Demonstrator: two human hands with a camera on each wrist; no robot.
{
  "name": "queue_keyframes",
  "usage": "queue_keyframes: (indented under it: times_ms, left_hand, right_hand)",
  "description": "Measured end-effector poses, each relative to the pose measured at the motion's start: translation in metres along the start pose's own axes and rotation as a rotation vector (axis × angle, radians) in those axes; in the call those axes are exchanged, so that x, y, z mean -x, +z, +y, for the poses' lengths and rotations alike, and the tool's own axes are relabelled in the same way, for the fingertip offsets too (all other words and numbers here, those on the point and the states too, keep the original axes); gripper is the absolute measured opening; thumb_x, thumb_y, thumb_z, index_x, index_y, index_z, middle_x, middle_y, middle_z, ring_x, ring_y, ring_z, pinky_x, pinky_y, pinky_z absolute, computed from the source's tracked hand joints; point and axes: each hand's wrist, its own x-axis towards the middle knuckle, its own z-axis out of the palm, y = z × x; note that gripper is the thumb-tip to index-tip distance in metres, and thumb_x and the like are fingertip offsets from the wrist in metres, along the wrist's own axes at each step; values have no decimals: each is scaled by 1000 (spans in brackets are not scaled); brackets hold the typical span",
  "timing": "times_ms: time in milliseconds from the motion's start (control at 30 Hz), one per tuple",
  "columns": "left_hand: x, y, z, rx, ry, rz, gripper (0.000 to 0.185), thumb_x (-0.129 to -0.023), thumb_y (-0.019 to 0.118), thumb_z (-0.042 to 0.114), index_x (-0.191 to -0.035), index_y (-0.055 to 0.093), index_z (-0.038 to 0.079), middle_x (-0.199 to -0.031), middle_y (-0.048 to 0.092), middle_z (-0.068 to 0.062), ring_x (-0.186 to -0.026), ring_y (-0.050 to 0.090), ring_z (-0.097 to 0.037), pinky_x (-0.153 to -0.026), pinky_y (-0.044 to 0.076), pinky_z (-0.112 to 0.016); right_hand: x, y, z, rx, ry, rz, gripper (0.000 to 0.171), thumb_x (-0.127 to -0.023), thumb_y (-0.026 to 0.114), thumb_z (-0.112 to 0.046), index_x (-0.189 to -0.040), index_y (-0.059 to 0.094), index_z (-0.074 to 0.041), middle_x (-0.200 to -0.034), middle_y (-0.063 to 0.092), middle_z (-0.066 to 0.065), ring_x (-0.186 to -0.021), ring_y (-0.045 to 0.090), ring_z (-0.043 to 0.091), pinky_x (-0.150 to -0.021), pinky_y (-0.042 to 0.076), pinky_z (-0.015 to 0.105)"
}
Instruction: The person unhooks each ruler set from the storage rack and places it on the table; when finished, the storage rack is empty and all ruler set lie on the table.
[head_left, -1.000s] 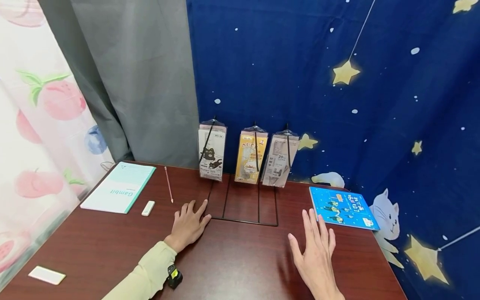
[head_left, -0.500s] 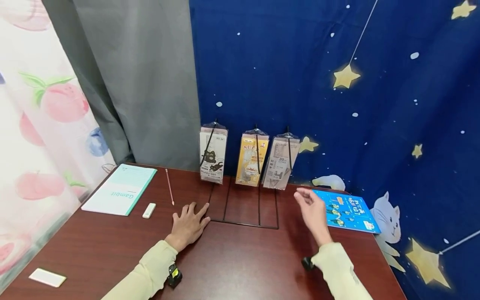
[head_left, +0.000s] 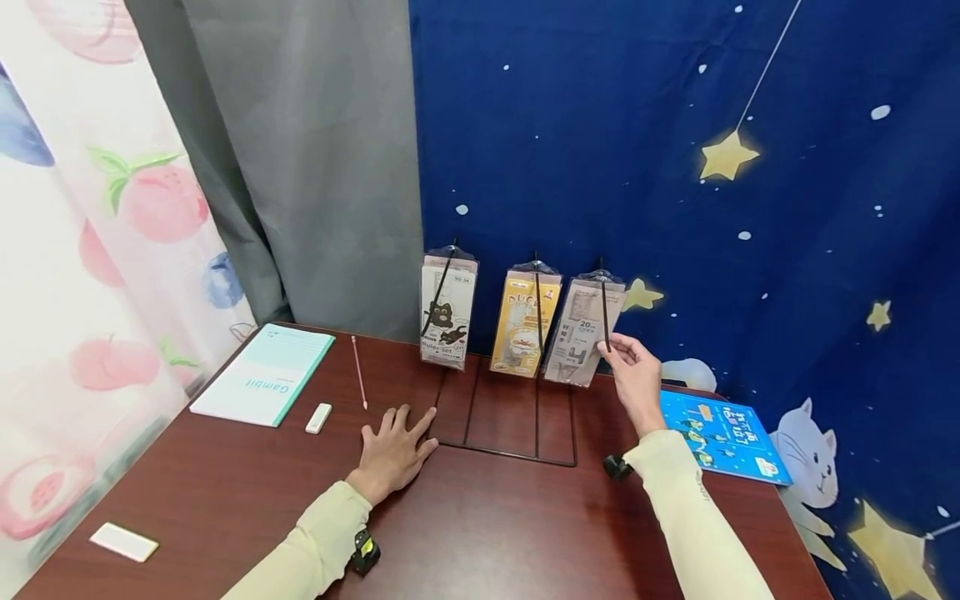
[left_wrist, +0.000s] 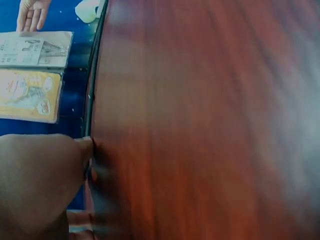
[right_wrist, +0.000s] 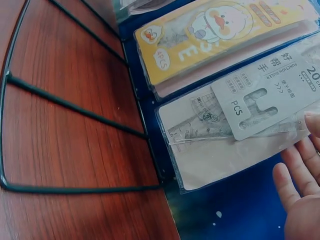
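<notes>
On the dark red wooden table (head_left: 487, 525), the left hand (head_left: 393, 454) lies flat, palm down, its fingers spread and straight, the fingertips just beside the front left corner of the black wire display rack (head_left: 517, 450); it holds nothing. The right hand (head_left: 636, 379) is raised at the right end of the rack, fingers loosely extended and a little apart, their tips at the right edge of the grey ruler-set pack (head_left: 583, 333) that hangs on the rightmost hook. From the right wrist view the fingers (right_wrist: 295, 175) lie beside the pack's clear sleeve (right_wrist: 235, 135), a fingertip just at its edge; whether they pinch it I cannot tell. The yellow duck pack (head_left: 523, 323) hangs on the middle hook, the cat ruler-set pack (head_left: 447, 312) on the left one. A blue booklet (head_left: 727, 437) lies just right of the right forearm.
</notes>
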Motion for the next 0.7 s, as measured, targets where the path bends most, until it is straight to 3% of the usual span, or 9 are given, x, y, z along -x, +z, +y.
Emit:
queue_keyframes:
  times_ms: [200,333,467,700]
  left_hand:
    - [-5,13,-8,28,0,-36,52,-104,55,49,-151,55,26,-139,55,-20,-129,51,-39,-79,46,-65]
    - [-7,19,-10,25,-4,-52,54,-102,58,48,-152,54,27,-140,54,-19,-131,51,-39,-79,47,-65]
    - [-6,14,-8,5,-11,-80,54,-103,56,48,-153,53,28,-142,55,-19,-132,51,-39,-81,47,-65]
    - [-4,-5,0,-32,-22,-131,51,-104,56,46,-151,55,26,-141,56,-18,-131,53,-37,-84,48,-63]
  right_hand:
    - [-2,1,-2,12,4,14,46,-92,76,-48,-124,72,-15,-118,73,5,-99,66,-4,-88,51,12]
    - [-2,1,-3,-21,-3,-10,45,-93,75,-46,-123,71,-13,-112,74,2,-94,70,1,-90,57,21]
    - [1,-1,-3,-43,-12,-26,42,-94,75,-42,-122,71,-11,-102,74,-6,-89,74,7,-89,60,27]
    - [16,-8,-7,-65,-40,-60,37,-96,75,-36,-118,71,-7,-94,73,-13,-85,73,6,-79,58,17]
